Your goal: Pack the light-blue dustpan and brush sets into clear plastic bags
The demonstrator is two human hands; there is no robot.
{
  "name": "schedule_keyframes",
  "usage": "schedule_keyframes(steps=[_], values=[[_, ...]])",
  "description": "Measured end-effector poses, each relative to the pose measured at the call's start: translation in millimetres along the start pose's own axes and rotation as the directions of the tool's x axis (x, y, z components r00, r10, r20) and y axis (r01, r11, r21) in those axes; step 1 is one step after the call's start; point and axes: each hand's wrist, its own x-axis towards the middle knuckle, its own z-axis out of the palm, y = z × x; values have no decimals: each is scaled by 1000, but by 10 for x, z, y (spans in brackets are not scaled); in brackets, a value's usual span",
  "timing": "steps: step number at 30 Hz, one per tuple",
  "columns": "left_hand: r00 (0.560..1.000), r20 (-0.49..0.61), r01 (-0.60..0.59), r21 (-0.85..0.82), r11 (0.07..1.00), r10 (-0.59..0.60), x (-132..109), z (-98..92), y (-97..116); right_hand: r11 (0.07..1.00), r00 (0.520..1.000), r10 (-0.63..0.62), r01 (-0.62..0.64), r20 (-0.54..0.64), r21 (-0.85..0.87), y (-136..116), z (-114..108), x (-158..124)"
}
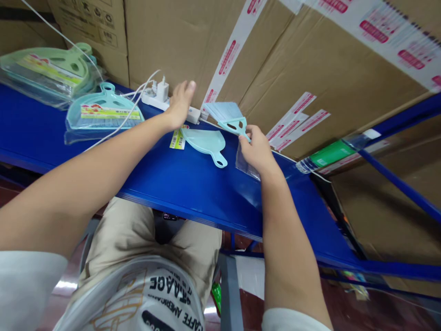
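My left hand (181, 103) reaches forward over the blue shelf (179, 184), fingers together and stretched out, hovering at a white power strip (156, 99); it holds nothing. My right hand (257, 149) is closed on the handle of a small light-blue brush (229, 118), and a clear plastic bag (246, 165) hangs under that hand. A light-blue mini dustpan (206, 143) lies on the shelf between my hands, beside a yellow-green label card (178, 138).
Bagged dustpan sets lie at the left: a blue one (103, 112) and a green one (51, 69). Large taped cardboard boxes (275, 55) stand behind the shelf. White cables (134, 94) run from the power strip. A green-labelled packet (330, 154) lies at the right.
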Motion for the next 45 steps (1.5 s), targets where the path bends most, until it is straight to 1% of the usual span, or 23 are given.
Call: schedule_keyframes(steps=[1, 2, 4, 5, 6, 8, 11, 13, 17, 19, 23, 25, 26, 28, 29, 30, 31, 34, 38, 39, 41, 43, 45], values=[[994, -46, -97, 91, 991, 102, -39, -22, 15, 1000, 1000, 4, -4, 27, -1, -40, 15, -14], [973, -88, -198, 173, 965, 215, -77, -53, 35, 1000, 998, 14, -14, 60, -8, -84, 31, -28], [902, -151, -353, 277, 893, 404, -138, -126, 88, 999, 992, 38, -34, 117, -36, -173, 63, -60], [871, -162, -403, 306, 863, 464, -156, -158, 116, 998, 990, 41, -34, 135, -53, -215, 77, -75], [852, -153, -435, 324, 840, 500, -165, -183, 141, 997, 989, 37, -27, 143, -69, -254, 87, -91], [846, -79, -474, 340, 812, 528, -161, -205, 173, 995, 991, 19, -6, 130, -98, -323, 100, -119], [877, 70, -469, 340, 815, 476, -127, -181, 172, 991, 997, 5, 6, 83, -132, -410, 110, -156], [887, 134, -459, 365, 810, 442, -112, -152, 160, 989, 998, 14, -4, 63, -149, -451, 118, -174], [876, 208, -482, 384, 788, 435, -135, -115, 191, 985, 998, 45, -36, 53, -168, -454, 137, -183], [871, 269, -488, 373, 789, 411, -169, -101, 236, 986, 998, 49, -42, 37, -162, -421, 142, -177], [852, 445, -476, 441, 761, 275, -241, -68, 323, 987, 998, 66, -66, -5, -146, -362, 135, -157], [815, 545, -483, 456, 747, 195, -269, -51, 345, 984, 995, 98, -98, -9, -151, -351, 125, -147], [785, 601, -488, 449, 749, 150, -281, -42, 349, 982, 994, 111, -110, -5, -152, -348, 120, -142], [707, 704, -494, 424, 759, 68, -303, -20, 343, 982, 993, 118, -117, 2, -146, -339, 114, -133], [673, 739, -497, 411, 764, 40, -313, -3, 331, 984, 993, 114, -113, 0, -139, -332, 114, -130], [650, 759, -501, 402, 766, 27, -324, 19, 312, 985, 994, 108, -108, -5, -134, -324, 115, -126], [644, 764, -509, 394, 765, 35, -333, 47, 288, 986, 995, 103, -104, -11, -129, -316, 117, -124], [663, 732, -552, 336, 763, 157, -364, 167, 203, 987, 995, 101, -101, -7, -123, -299, 125, -116], [683, 634, -581, 172, 795, 362, -413, 334, 174, 990, 996, 90, -89, 4, -109, -291, 120, -106], [701, 591, -575, 138, 806, 399, -422, 354, 193, 991, 996, 85, -84, 4, -107, -292, 114, -105], [764, 466, -551, 111, 827, 446, -422, 349, 244, 991, 997, 76, -74, 12, -108, -298, 98, -105], [836, 303, -515, 148, 844, 457, -387, 290, 274, 992, 998, 53, -50, 27, -113, -313, 81, -110], [878, 170, -476, 212, 853, 448, -318, 204, 249, 992, 999, 18, -13, 39, -122, -341, 73, -124]])
